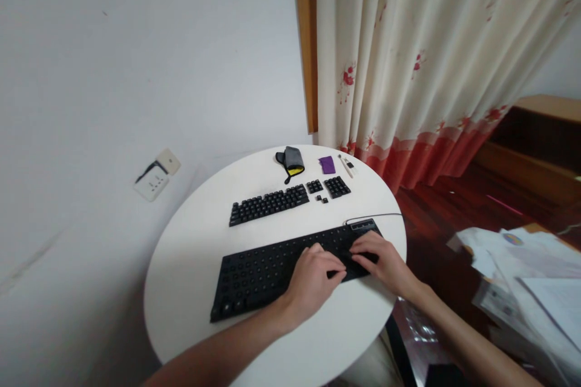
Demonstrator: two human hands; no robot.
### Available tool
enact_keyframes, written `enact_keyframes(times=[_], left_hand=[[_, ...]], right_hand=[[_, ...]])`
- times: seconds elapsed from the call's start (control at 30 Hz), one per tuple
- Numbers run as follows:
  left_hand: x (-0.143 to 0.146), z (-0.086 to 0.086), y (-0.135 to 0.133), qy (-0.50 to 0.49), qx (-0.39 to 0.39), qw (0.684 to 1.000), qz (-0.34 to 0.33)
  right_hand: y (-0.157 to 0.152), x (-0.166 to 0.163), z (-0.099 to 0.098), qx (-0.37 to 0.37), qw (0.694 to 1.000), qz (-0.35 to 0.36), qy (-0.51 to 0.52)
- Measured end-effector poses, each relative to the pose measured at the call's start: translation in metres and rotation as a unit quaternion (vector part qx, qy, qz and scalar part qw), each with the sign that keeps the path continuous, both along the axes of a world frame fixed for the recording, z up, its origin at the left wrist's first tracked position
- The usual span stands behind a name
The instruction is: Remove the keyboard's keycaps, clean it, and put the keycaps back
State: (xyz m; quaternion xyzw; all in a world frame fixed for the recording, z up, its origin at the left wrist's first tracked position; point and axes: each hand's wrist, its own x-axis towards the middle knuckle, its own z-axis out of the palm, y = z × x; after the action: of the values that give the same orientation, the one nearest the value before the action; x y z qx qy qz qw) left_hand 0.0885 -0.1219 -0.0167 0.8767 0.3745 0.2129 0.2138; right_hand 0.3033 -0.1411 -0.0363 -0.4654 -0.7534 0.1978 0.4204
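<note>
A black keyboard base (258, 275) without its keycaps lies on the round white table (190, 254). My left hand (313, 281) rests on its right half with fingers curled and pressed together near the numpad. My right hand (379, 260) lies on the right end of the keyboard, fingers bent and pinched toward the left hand. What they pinch is too small to see. Behind the keyboard, removed keycaps are laid out in rows (269, 204), with a small block (315, 186), a numpad block (337, 186) and two loose caps (322, 199).
A grey and yellow cloth pouch (291, 161), a purple cloth (327, 164) and a thin white tool (345, 165) lie at the table's far edge. The keyboard cable (376, 216) runs right. A flowered curtain (422, 60) hangs behind. Papers (521, 272) are piled at right.
</note>
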Motion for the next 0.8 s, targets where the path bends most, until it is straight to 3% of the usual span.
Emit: enact_keyframes(times=[0.13,0.33,0.57,0.8], left_hand=[[0.004,-0.007,-0.004,0.008,0.017,1.000,0.000],[0.004,-0.011,-0.008,0.021,0.054,0.998,0.001],[0.003,-0.010,-0.013,0.068,0.108,0.992,-0.005],[0.002,-0.004,-0.022,0.109,0.131,0.985,-0.033]], right_hand=[[-0.023,0.001,-0.007,-0.003,1.000,0.008,-0.015],[-0.025,-0.002,-0.010,0.021,0.997,0.019,-0.073],[-0.025,-0.005,0.002,0.047,0.976,0.024,-0.212],[-0.036,-0.003,0.013,0.024,0.975,0.020,-0.222]])
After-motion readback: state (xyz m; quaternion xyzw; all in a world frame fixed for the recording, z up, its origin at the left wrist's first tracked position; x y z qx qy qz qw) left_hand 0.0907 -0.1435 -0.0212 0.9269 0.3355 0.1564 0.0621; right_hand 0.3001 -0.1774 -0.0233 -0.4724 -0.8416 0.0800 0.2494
